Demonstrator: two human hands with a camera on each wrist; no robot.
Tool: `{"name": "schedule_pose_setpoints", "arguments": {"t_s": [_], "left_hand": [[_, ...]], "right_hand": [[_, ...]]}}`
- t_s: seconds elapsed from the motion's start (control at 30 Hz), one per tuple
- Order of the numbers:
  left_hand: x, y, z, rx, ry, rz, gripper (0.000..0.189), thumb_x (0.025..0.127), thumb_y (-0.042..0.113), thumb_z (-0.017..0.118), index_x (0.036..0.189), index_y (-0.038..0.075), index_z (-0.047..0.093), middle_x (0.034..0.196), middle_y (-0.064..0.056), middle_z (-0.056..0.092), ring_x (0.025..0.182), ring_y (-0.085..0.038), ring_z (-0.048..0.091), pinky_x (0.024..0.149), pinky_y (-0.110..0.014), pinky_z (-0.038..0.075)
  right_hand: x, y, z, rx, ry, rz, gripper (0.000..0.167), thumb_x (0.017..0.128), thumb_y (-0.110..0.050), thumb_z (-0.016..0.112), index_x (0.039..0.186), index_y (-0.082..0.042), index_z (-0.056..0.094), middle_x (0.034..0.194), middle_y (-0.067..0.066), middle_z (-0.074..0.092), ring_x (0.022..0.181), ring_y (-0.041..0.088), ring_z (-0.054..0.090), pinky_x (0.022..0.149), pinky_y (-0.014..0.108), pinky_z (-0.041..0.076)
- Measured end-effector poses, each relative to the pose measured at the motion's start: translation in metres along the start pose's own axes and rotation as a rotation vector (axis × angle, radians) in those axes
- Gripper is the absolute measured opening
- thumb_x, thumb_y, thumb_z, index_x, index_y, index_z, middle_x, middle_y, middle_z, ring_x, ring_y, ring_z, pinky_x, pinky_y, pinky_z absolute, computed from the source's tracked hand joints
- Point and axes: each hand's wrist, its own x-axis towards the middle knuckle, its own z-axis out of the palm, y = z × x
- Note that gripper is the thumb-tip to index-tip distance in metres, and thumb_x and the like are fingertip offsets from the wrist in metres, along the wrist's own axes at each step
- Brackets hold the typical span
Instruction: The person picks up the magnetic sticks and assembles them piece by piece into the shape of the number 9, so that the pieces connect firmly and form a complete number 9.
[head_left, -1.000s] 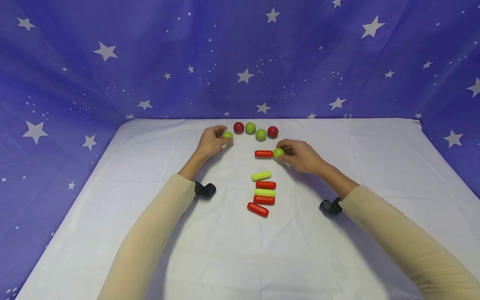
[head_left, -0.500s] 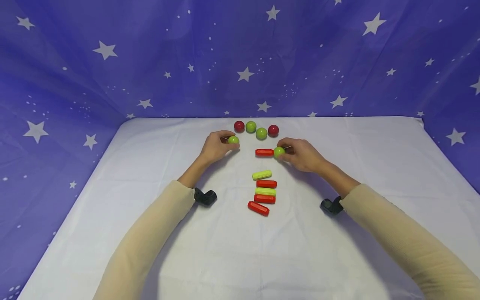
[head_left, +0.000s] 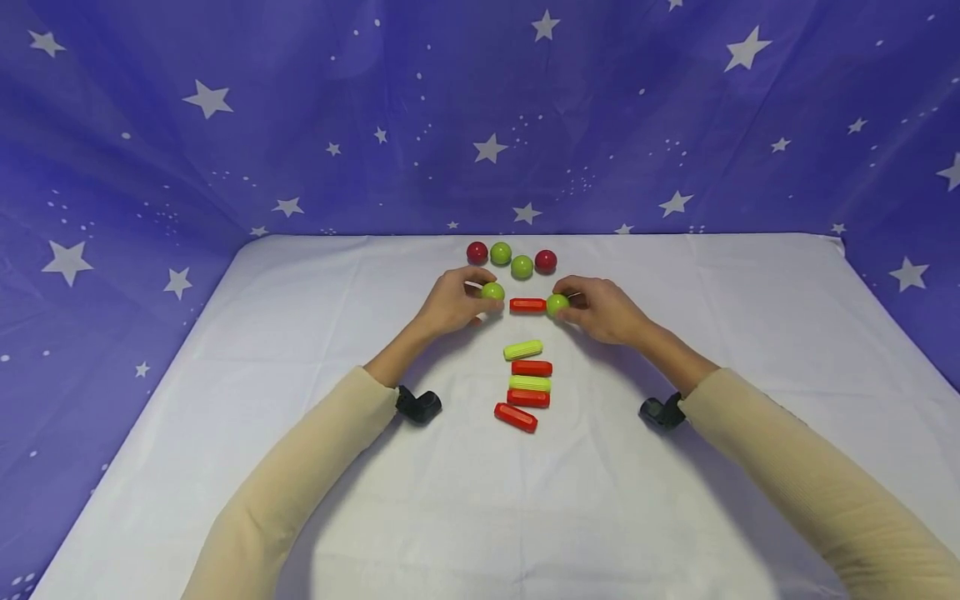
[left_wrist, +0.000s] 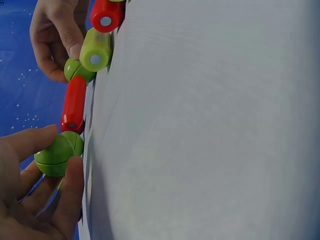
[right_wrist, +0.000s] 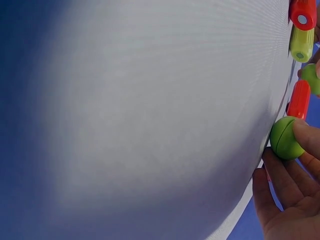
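Observation:
In the head view my left hand point(head_left: 453, 302) pinches a glossy green ball point(head_left: 492, 292) between thumb and fingers. That ball is just off the left end of a red faceted rod point(head_left: 528, 306), with a narrow gap seen from the head. My right hand point(head_left: 603, 312) grips another green ball point(head_left: 557, 305), which touches the rod's right end. From the left wrist, the left-hand ball point(left_wrist: 59, 154) shows a seam line, and the red rod point(left_wrist: 74, 104) lies between the two balls. The right wrist view shows the right-hand ball point(right_wrist: 287, 138) under my thumb.
Behind the hands sit a red ball point(head_left: 477, 253), two green balls point(head_left: 501, 253) and another red ball point(head_left: 546, 262). Nearer me lie a yellow-green rod point(head_left: 522, 350), a red rod point(head_left: 532, 368) and several more rods on the white cloth point(head_left: 637, 500). A starry blue curtain point(head_left: 420, 183) hangs behind.
My left hand has carried its green ball right and toward me, from beside the back row to near the red rod's left end. My right hand has stayed put with its ball.

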Motion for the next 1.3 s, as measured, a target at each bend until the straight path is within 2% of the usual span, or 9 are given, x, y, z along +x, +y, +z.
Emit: {"name": "schedule_pose_setpoints", "arguments": {"t_s": [0.17,0.33,0.5,0.77,1.3], "left_hand": [[-0.0006,0.0017,0.0042,-0.027,-0.030,-0.033,0.043,0.085,0.014,0.079,0.123,0.002,0.063,0.116,-0.013,0.062,0.092,-0.023,0.063,0.063,-0.030,0.059],[-0.0005,0.0023,0.0063,-0.008,-0.046,-0.045,0.042,0.086,0.015,0.078,0.124,0.003,0.062,0.119,-0.012,0.062,0.093,-0.022,0.064,0.064,-0.028,0.058],[-0.0002,0.0021,0.0067,-0.004,-0.058,-0.047,0.042,0.087,0.014,0.077,0.124,0.003,0.062,0.119,-0.011,0.063,0.097,-0.022,0.063,0.066,-0.028,0.058],[0.0000,0.0008,0.0059,0.012,-0.079,-0.037,0.041,0.087,0.015,0.077,0.123,0.003,0.063,0.112,-0.008,0.065,0.093,-0.021,0.063,0.066,-0.028,0.057],[-0.0002,0.0001,0.0045,0.013,-0.102,-0.022,0.042,0.087,0.012,0.077,0.125,0.003,0.065,0.112,-0.011,0.067,0.087,-0.021,0.065,0.064,-0.028,0.057]], "right_hand": [[0.0002,0.0007,0.0005,0.004,0.004,-0.006,0.033,0.093,-0.006,0.068,0.124,0.001,0.061,0.121,0.017,0.064,0.113,0.034,0.060,0.101,0.048,0.046],[0.0011,0.0006,0.0010,-0.002,0.010,-0.010,0.033,0.092,-0.006,0.069,0.124,0.000,0.061,0.119,0.016,0.064,0.112,0.034,0.061,0.101,0.047,0.047],[0.0010,-0.0002,0.0004,-0.014,0.011,-0.009,0.034,0.092,-0.006,0.070,0.124,0.000,0.061,0.119,0.016,0.065,0.112,0.033,0.062,0.100,0.047,0.048],[0.0004,-0.0005,0.0004,-0.027,0.002,-0.013,0.034,0.093,-0.007,0.068,0.125,0.000,0.061,0.121,0.016,0.064,0.112,0.033,0.061,0.101,0.047,0.047],[0.0005,-0.0001,0.0008,-0.032,0.005,-0.011,0.034,0.093,-0.007,0.068,0.126,0.000,0.061,0.121,0.016,0.065,0.111,0.032,0.061,0.100,0.047,0.047]]}}
